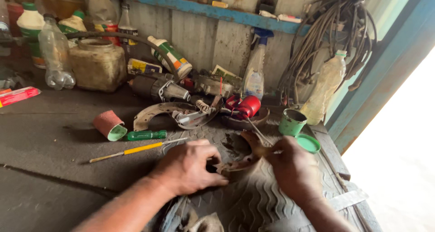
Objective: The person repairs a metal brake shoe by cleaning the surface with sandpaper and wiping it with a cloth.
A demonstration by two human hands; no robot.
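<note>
Both the left hand (188, 166) and the right hand (292, 168) squeeze a rusty curved brake part (247, 157), with a green cup (291, 122) at one o'clock.

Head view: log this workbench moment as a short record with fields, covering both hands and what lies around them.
setting: cluttered dark workbench against a plank wall
left hand: pressing down on a curved rusty metal part
right hand: at the part's other end, pinching a thin metal tool
under the part: ribbed rubber mat
left of hands: yellow-handled screwdriver, green-handled screwdriver, roll of sandpaper
right of hands: green tin, its green lid
behind: red tool, spray bottle, hanging cables
</note>
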